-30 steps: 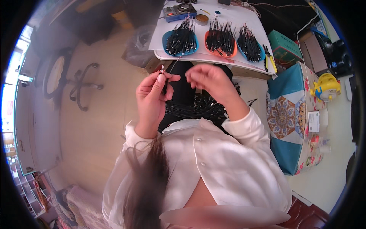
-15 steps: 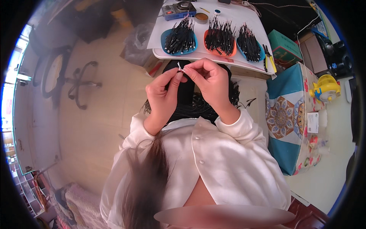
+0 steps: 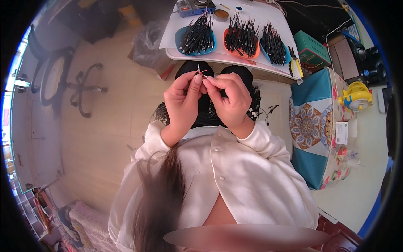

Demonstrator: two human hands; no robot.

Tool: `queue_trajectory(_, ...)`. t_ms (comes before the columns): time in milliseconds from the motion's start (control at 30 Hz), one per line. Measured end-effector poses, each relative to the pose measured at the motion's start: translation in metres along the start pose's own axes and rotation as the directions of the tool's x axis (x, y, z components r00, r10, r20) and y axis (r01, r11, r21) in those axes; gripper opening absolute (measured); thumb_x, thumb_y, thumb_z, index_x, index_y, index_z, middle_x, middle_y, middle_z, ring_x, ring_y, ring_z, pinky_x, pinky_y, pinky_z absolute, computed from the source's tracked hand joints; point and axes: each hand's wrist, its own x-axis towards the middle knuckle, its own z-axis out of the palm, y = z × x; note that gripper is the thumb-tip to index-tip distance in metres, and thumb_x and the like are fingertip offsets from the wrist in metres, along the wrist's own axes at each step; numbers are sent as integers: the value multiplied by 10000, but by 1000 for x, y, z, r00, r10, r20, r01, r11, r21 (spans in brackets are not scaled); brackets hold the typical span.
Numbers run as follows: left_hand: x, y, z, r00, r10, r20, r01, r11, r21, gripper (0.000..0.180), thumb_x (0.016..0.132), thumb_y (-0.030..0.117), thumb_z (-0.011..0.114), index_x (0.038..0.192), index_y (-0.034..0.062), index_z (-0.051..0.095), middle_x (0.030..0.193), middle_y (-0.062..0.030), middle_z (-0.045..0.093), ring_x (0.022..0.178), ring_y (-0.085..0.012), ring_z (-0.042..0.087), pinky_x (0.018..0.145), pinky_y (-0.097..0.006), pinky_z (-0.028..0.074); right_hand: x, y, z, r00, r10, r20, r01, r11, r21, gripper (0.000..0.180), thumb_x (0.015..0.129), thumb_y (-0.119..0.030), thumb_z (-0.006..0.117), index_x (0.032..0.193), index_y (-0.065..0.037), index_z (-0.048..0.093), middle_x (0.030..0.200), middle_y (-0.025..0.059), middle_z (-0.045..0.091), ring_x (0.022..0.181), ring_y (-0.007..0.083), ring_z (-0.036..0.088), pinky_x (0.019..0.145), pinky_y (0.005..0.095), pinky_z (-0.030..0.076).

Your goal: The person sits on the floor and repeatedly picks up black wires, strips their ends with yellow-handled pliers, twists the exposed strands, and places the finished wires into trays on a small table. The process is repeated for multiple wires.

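Observation:
My left hand (image 3: 182, 101) pinches a cable end between thumb and forefinger, with thin red and white wires (image 3: 203, 72) poking out above the fingertips. My right hand (image 3: 230, 97) is closed beside it, thumb and forefinger pinching a strand of the same wires. The fingertips of both hands nearly meet over my lap. Whatever part of the cable lies inside the fingers is hidden. Below my hands, a bundle of black cables (image 3: 256, 103) rests across my lap, its loose ends spilling out on both sides.
On the white table (image 3: 170, 40) ahead stand a blue tray (image 3: 180, 48), an orange tray (image 3: 239, 54) and another blue tray (image 3: 288, 54), all heaped with short black cables. Yellow-handled pliers (image 3: 296, 65) lie at the right edge. A blue heating device (image 3: 184, 9) and a round tin (image 3: 221, 16) sit behind.
My right hand has come down and closer to the left one, its fingers lower on the wires. A red strand now shows among the white. The view has shifted slightly.

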Motion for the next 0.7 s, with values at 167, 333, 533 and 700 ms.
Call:
queue_trajectory(167,2,3,-4,978,-200,49,206,966,-154,180,974,133,570,968,-35,634,707,13,578,586,-25,459,499,-165,354,6,2,-14,978,123,169,-154,971,184,150,743,-10,767,855,-25,667,780,68,639,630,157,589,552,258,465)
queue_trajectory(333,1,6,-8,938,-268,219,323,907,-272,196,987,148,543,953,-21,638,679,11,553,549,-16,385,469,-164,269,18,11,-35,842,349,411,-496,800,338,109,828,54,684,933,52,658,941,91,650,775,113,607,663,221,482)
queue_trajectory(533,-1,11,-4,923,-257,286,319,927,-199,196,985,139,544,973,-27,647,699,-14,592,552,-16,390,470,-165,267,21,13,-39,793,323,517,-535,774,339,107,843,44,679,937,50,630,936,67,632,789,94,602,672,205,489)
queue_trajectory(700,-2,12,-6,934,-200,297,247,960,-130,183,978,116,547,965,-29,657,700,-31,609,550,-13,394,466,-170,264,15,9,-37,742,411,529,-666,542,513,86,854,4,679,918,5,621,849,48,623,716,91,584,635,221,480)
